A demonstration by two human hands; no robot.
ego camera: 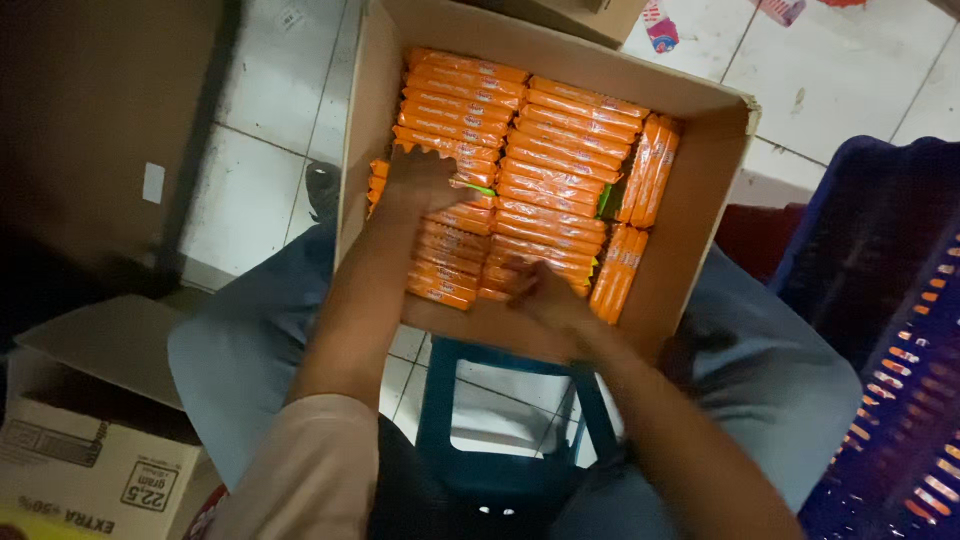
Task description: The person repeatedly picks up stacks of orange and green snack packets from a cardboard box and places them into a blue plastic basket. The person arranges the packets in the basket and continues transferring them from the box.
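An open cardboard box (700, 215) rests on my lap, packed with rows of orange snack packets (560, 150). My left hand (425, 180) reaches into the left side of the box and presses on the packets of the left stack there. My right hand (545, 290) lies on the packets at the near edge of the box, fingers curled against the lower rows. More orange packets (650, 170) stand on edge along the right wall. Whether either hand grips a packet is blurred.
A blue plastic stool (500, 430) stands between my knees. A dark blue crate (890, 340) with orange packets sits at the right. Another cardboard box (90, 440) stands at the lower left. White floor tiles (260, 180) show beyond.
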